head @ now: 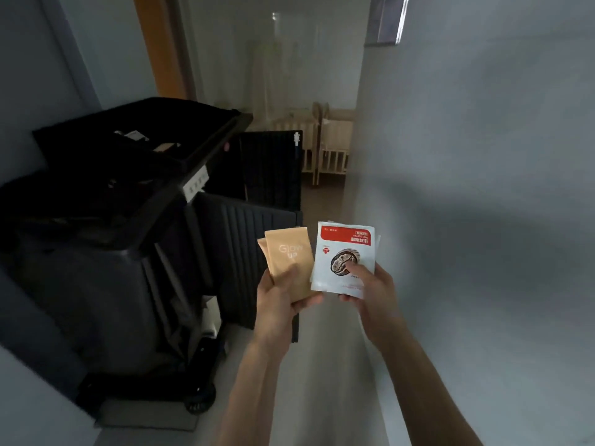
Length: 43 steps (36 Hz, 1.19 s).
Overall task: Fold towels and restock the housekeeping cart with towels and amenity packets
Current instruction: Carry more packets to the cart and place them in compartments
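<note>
Here, two tan paper packets [291, 263] printed "Glow up" sit fanned in the left hand [278, 300], thumb curled over them. Just beside, at 3 o'clock, the right hand [370, 289] pinches white sachets with a red band and coffee-bean drawing [343, 252], edges apart. At 9 o'clock stands the black housekeeping cart [128, 204] with a white label, unreadable. Open floor runs to 12 o'clock, toward wooden cribs [331, 146]; a grey wall [483, 156] bounds 3 o'clock.

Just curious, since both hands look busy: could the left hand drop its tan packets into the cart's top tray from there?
Probably yes. The left hand grips the tan packets, and nothing stands between it and the cart's top tray, up and to its left.
</note>
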Available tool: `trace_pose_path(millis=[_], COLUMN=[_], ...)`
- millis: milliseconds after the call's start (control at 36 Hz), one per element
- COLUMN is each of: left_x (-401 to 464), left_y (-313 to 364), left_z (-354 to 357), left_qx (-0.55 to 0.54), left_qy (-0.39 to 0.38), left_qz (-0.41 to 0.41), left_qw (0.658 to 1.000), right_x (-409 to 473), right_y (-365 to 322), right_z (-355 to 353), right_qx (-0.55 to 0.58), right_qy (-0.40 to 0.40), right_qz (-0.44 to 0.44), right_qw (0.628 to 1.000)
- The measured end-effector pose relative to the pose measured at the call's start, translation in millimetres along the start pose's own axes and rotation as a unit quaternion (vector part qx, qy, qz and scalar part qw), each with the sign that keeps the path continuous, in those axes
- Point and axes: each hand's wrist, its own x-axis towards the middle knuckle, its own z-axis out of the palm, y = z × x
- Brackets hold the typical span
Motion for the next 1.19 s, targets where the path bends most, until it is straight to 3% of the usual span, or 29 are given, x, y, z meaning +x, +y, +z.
trace_pose_path(millis=[306, 528, 833, 1194], left_x=[203.8, 314.2, 431.5, 509.1], left_y=[6.0, 4.9, 36.2, 79.6], left_z=[74.4, 96.3, 99.6, 55.8], left_qx=[-0.018, 0.025, 0.059, 0.031], left_qy=[-0.039, -0.023, 0.11, 0.273], left_qz=[-0.005, 0.025, 0.116, 0.169], left_qw=[0.999, 0.999, 0.985, 0.946], right_x=[211.5, 342.5, 506.4, 597.8], right_y=[-45.4, -33.0, -33.6, -3.2], right_z=[2.2, 19.1, 98.2, 227.3], right_qx=[0.007, 0.009, 0.013, -0.021], right_qy=[0.023, -0.048, -0.232, -0.402], right_qz=[-0.033, -0.01, 0.083, 0.117], right_qw=[0.999, 0.999, 0.969, 0.908])
